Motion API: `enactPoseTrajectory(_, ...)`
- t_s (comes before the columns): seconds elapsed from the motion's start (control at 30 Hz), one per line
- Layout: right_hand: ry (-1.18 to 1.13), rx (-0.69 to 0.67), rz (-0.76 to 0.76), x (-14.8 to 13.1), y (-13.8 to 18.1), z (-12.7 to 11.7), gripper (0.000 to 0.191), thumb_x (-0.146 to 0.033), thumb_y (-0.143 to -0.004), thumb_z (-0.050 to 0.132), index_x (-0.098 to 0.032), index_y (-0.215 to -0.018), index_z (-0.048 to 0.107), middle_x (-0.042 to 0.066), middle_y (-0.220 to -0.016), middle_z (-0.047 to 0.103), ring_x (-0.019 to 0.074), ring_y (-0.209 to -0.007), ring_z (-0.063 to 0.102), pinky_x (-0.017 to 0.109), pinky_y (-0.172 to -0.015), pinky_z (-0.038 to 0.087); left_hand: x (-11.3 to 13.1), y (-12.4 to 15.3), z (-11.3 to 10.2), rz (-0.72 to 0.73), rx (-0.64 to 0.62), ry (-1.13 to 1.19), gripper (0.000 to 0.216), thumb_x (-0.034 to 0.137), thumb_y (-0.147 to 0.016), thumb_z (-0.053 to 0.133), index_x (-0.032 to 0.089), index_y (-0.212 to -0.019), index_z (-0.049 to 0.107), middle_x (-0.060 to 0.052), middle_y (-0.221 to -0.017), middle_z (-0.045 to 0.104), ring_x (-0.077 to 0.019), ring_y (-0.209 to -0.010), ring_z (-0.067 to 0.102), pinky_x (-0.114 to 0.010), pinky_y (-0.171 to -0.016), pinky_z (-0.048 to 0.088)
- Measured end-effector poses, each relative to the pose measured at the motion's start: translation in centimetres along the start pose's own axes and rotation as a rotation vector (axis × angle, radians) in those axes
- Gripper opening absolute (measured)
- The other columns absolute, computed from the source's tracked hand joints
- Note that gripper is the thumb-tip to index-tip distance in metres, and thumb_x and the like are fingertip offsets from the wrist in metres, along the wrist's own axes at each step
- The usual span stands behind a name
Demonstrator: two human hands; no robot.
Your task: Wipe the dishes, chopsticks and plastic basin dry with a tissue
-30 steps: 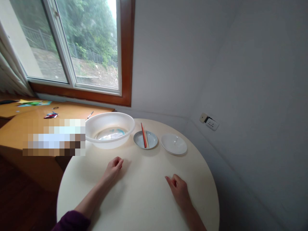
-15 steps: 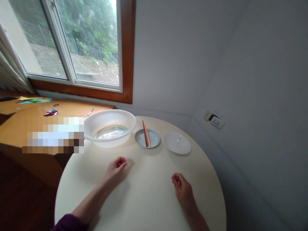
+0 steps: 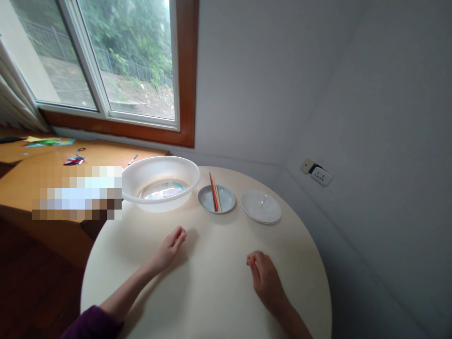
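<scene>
My left hand (image 3: pixel 174 243) is loosely curled over the white round table (image 3: pixel 212 292), with nothing visible in its fingers. Across from it, my right hand (image 3: pixel 262 273) is closed with thumb and fingertips together, and I see nothing in it. Beyond my left hand stands a translucent plastic basin (image 3: pixel 162 205). A small grey-blue plate (image 3: pixel 228 202) sits farther back between the hands, with red and pale chopsticks (image 3: pixel 215 197) lying across it and sticking out past its far rim. White dishes (image 3: pixel 259 207), apparently stacked, are beyond my right hand. Neither hand touches any of these.
A wooden desk (image 3: pixel 21 188) adjoins on the left, bearing pens (image 3: pixel 75 160), coloured paper (image 3: pixel 49 141) and a blurred-out patch. Behind are a window (image 3: pixel 136 61) and a grey wall (image 3: pixel 254 84). A socket (image 3: pixel 322 176) is on the wall at right.
My right hand has shifted slightly left and its fingers have curled in. My left hand has turned and closed a little more, its forearm higher off the table. The dishes and basin stay put.
</scene>
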State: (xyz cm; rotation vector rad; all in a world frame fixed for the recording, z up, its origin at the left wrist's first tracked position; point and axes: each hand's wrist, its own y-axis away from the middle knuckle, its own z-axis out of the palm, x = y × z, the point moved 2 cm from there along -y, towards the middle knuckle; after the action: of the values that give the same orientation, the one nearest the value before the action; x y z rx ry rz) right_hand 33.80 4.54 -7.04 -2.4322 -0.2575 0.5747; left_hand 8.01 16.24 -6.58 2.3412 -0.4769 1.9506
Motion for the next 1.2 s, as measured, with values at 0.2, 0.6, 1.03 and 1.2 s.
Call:
enactPoseTrajectory(0.2, 0.075, -0.139, -0.036, -0.3, -1.2, -0.5, 0.029, -0.03, -0.093, 0.029, -0.02, -0.071, 0.044, 0.001, -0.065, 0.053, 0.0151, -0.062, 0.05, 0.029, -0.064, 0.04, 2.0, 0.9, -0.6, 0.267, -0.225, -0.554, 0.028, 0.04, -0.086, 0.037, 0.019, -0.08, 0.055, -0.007, -0.089, 0.061, -0.019, -0.085, 0.056, -0.034, -0.08, 0.043)
enactPoseTrajectory(0.6, 0.219, -0.734, -0.081, 0.5, -0.5, 2.5, 0.057, -0.048, -0.089, 0.034, -0.029, -0.141, 0.018, 0.008, -0.147, 0.02, 0.0282, -0.135, 0.016, 0.052, -0.106, 0.014, -1.6, 3.0, -0.4, 0.424, -0.57, -1.149, 0.057, 0.048, -0.089, 0.027, 0.032, -0.141, 0.01, -0.006, -0.149, 0.014, -0.0271, -0.136, 0.012, -0.048, -0.108, -0.001)
enactPoseTrajectory(1.03, 0.196, -0.719, -0.055, 0.5, -0.4, 2.5, 0.055, -0.049, -0.089, 0.034, -0.033, -0.14, 0.018, 0.007, -0.147, 0.019, 0.0269, -0.135, 0.017, 0.053, -0.106, 0.014, -1.9, 3.1, -0.4, 0.419, -0.552, -1.091, 0.057, 0.049, -0.089, 0.029, 0.034, -0.141, 0.01, -0.005, -0.149, 0.014, -0.0265, -0.136, 0.013, -0.05, -0.108, 0.001)
enactPoseTrajectory(1.2, 0.172, -0.685, -0.056, 0.4, -0.3, 2.3, 0.054, -0.048, -0.089, 0.037, -0.032, -0.139, 0.023, 0.007, -0.146, 0.023, 0.0264, -0.134, 0.02, 0.053, -0.106, 0.016, -1.8, 2.8, -0.8, 0.329, -0.508, -0.863, 0.054, 0.049, -0.087, 0.034, 0.034, -0.138, 0.026, -0.006, -0.148, 0.025, -0.0277, -0.134, 0.021, -0.051, -0.108, 0.009)
